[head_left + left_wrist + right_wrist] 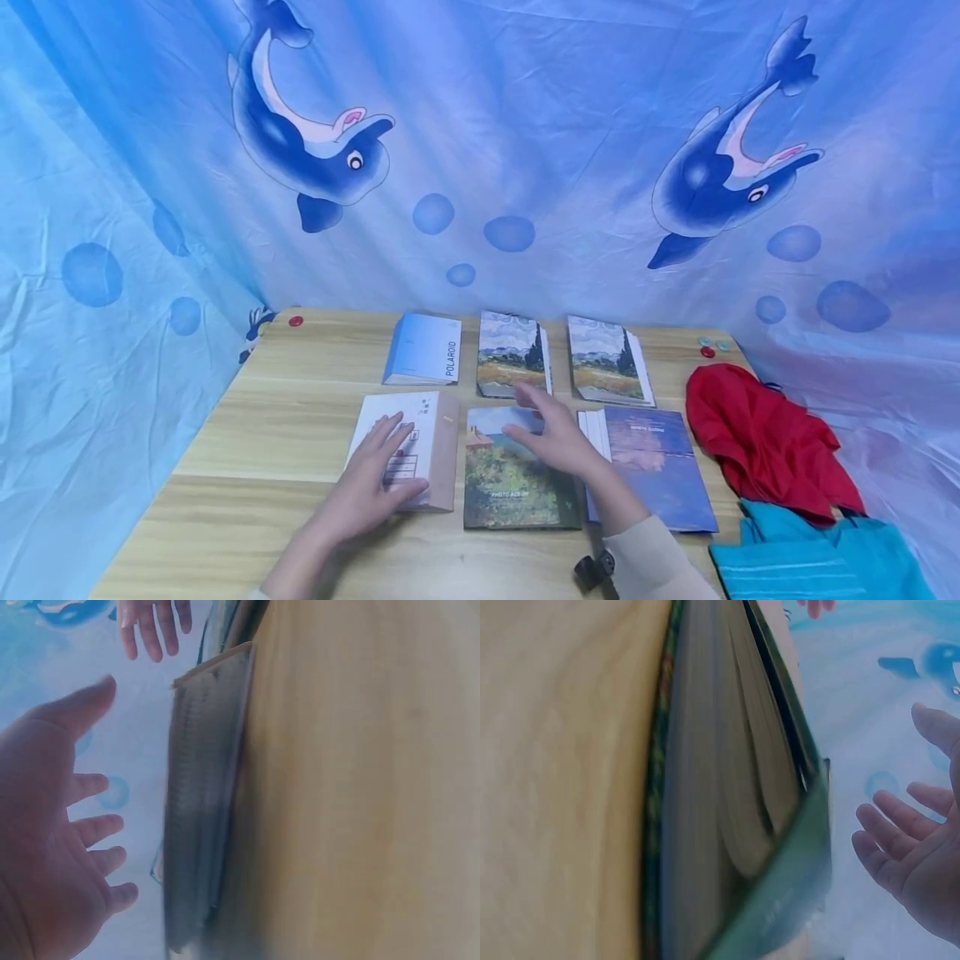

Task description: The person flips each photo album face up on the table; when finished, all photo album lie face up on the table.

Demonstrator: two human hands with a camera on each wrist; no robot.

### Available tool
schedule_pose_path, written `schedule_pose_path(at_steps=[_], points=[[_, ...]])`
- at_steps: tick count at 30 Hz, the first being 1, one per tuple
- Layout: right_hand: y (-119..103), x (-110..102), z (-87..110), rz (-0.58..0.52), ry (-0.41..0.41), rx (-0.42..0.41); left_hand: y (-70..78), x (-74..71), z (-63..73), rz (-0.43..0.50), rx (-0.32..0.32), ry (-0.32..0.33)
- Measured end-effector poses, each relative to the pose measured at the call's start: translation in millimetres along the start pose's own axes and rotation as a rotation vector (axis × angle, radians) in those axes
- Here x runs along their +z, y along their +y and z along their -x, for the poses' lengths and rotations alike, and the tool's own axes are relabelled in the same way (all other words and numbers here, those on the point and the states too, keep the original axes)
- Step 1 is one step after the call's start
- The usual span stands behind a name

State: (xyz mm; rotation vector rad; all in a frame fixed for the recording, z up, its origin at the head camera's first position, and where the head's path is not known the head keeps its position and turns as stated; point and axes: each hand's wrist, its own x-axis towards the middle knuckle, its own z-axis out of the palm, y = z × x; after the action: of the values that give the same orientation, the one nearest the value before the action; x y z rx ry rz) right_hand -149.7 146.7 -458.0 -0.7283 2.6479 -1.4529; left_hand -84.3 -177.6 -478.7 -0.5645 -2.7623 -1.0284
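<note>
My left hand hovers with spread fingers over a white photo album with a pinkish spine, in the front row on the table. In the left wrist view, a gap shows between the relaxed left fingers and the album's edge. Over the green garden-picture photo album, in the middle of that row, my right hand has its fingers loosely extended. From the right wrist, this album's pages show between its covers, the upper one slightly raised, and the right hand holds nothing.
Behind stand a blue POLAROID album and two matching landscape albums. A blue-purple album lies right of the green one. Red cloth and teal cloth lie at the right edge, near small buttons.
</note>
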Motion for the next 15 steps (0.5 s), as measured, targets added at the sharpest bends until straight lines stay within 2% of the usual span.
schedule_pose_path(at_steps=[5,9,15], points=[[-6.6,17.1,-0.3,0.008,-0.036,0.015,-4.6,7.1,10.7,0.014,-0.013,0.001],[-13.5,32.3,1.1,0.024,-0.096,0.024,-9.7,13.5,17.0,0.010,-0.011,0.011],[-18.5,54.1,-2.5,0.050,-0.190,-0.012,-17.1,16.4,22.3,-0.007,0.002,0.017]])
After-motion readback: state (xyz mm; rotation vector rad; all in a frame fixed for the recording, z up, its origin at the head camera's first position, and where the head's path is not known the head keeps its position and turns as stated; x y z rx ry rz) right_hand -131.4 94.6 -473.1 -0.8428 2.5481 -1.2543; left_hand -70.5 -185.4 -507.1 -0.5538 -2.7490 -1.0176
